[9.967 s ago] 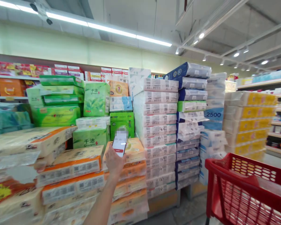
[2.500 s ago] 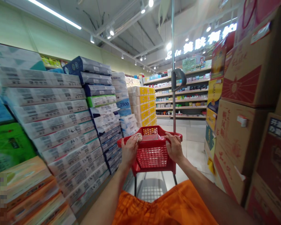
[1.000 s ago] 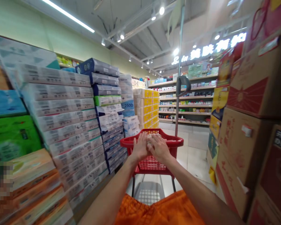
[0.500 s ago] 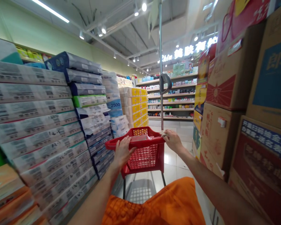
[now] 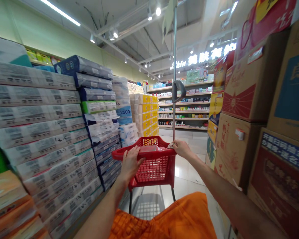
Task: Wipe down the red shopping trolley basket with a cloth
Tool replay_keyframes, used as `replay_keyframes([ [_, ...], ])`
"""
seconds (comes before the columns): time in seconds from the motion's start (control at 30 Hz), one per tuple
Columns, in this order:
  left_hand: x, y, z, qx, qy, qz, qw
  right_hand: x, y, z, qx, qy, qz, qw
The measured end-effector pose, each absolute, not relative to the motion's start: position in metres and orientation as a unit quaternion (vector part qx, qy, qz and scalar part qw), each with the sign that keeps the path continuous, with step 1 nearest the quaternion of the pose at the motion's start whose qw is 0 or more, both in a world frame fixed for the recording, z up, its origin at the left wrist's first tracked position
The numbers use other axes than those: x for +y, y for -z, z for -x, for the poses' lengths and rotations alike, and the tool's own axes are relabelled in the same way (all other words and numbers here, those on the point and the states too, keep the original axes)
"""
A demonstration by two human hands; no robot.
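Note:
A red plastic shopping cart (image 5: pixel 153 166) stands in front of me in a shop aisle. My left hand (image 5: pixel 130 162) is wrapped over the left part of its near rim. My right hand (image 5: pixel 180 148) grips the rim's right corner, and something small and pale shows between its fingers; I cannot make it out. A thin metal pole with a dark handle (image 5: pixel 174 89) rises from the cart's far side. My orange clothing (image 5: pixel 169 219) fills the bottom of the view.
Tall stacks of wrapped tissue packs (image 5: pixel 42 119) line the left side, with blue packs (image 5: pixel 94 96) and yellow packs (image 5: pixel 148 113) farther on. Brown cardboard boxes (image 5: pixel 254 106) are piled close on the right. Tiled floor (image 5: pixel 189 166) leads to product shelves (image 5: pixel 189 109) at the aisle's end.
Ten seconds ago my hand held a phone up at the tissue stacks. Since then both hands went to the cart, met at mid-rim a second ago, then spread to its corners.

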State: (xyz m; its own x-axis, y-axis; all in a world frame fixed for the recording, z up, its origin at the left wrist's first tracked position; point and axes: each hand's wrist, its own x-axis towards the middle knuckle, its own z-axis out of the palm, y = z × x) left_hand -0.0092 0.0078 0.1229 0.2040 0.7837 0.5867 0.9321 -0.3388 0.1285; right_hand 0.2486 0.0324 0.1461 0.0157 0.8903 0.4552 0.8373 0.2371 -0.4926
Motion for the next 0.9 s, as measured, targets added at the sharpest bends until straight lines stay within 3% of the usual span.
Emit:
replay_keyframes([
  [0.23,0.007,-0.124,0.008,-0.564,0.285,0.764,0.130,-0.006,-0.109,-0.193,-0.783,0.142,0.379,0.472],
  [0.43,0.008,-0.121,0.002,-0.563,0.288,0.763,0.137,0.011,-0.101,-0.238,-0.683,0.169,0.487,0.518],
  [0.7,0.008,-0.119,-0.011,-0.562,0.288,0.760,0.154,0.003,-0.096,-0.181,-0.769,0.191,0.383,0.474],
  [0.9,0.008,-0.119,-0.009,-0.563,0.287,0.759,0.156,0.009,-0.093,-0.237,-0.687,0.202,0.480,0.507],
])
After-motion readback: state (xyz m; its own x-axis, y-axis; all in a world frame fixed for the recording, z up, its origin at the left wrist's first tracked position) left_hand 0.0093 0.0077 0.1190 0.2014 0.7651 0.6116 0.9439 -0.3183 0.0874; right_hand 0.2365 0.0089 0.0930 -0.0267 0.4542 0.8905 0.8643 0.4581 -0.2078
